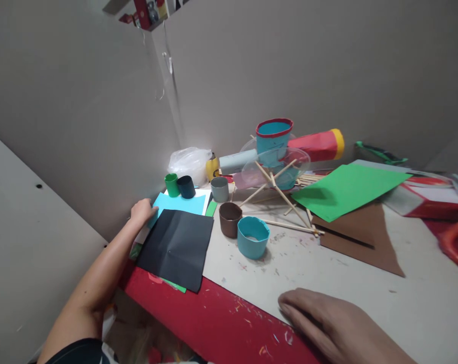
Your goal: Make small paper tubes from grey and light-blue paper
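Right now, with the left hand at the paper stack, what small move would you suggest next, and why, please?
Probably slide the light blue sheet leftward, out from under the black sheet. The left hand touches its edge, the black sheet overlaps its near side, and the right hand lies flat on the table, free to steady the black one.

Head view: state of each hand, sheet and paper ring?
left hand, on the light blue sheet's edge, grip unclear
right hand, flat on the table, empty
black sheet, flat, creased
light blue sheet, flat, partly under the black sheet
brown ring, upright, open-topped
blue ring, upright, empty
green sheet, lying on the brown sheet
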The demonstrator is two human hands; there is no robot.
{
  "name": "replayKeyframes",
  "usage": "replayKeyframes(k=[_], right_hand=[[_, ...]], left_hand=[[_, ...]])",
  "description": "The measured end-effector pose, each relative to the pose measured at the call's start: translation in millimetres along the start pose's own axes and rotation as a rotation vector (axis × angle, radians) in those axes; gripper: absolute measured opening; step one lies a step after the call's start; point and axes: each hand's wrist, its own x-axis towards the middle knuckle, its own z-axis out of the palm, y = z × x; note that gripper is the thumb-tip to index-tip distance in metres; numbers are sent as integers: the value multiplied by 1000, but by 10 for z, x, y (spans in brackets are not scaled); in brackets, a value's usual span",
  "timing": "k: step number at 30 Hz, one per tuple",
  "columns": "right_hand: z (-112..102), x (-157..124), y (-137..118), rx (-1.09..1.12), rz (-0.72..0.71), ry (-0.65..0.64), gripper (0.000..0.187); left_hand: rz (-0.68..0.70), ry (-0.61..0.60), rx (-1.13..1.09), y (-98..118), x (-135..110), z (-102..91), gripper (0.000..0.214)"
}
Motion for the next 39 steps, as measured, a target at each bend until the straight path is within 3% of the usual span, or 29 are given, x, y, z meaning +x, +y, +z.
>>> replayKeyframes(k=[6, 13, 16, 22, 30, 33, 36, 39], right_hand=[[-8, -1, -1, -1, 8, -13, 32], [-4, -7, 5, 14, 2, -7, 33], [2, -7, 14, -2, -8, -1, 32], [9, -10, 34, -42, -20, -9, 30], [2, -6, 24, -42, 9, -62, 31], [14, 7, 25, -15, 15, -91, 33], [-2, 25, 2, 59, -1, -31, 34], [-88, 39, -53, 214, -11, 92, 36]], left_hand=[[-27, 62, -50, -91, -75, -67, 31], [6, 202, -116, -210, -147, -345, 29], [19, 298, -119, -254, -231, -502, 24], [-32, 511, -75, -233, -476, -896, 38], [-62, 910, -32, -109, -915, -1308, 41], [67, 1047, -227, -59, -1121, -1375, 38], [194, 1126, -599, 55, -1340, -1396, 33], [308, 1058, -984, 226, -1534, -1383, 28]])
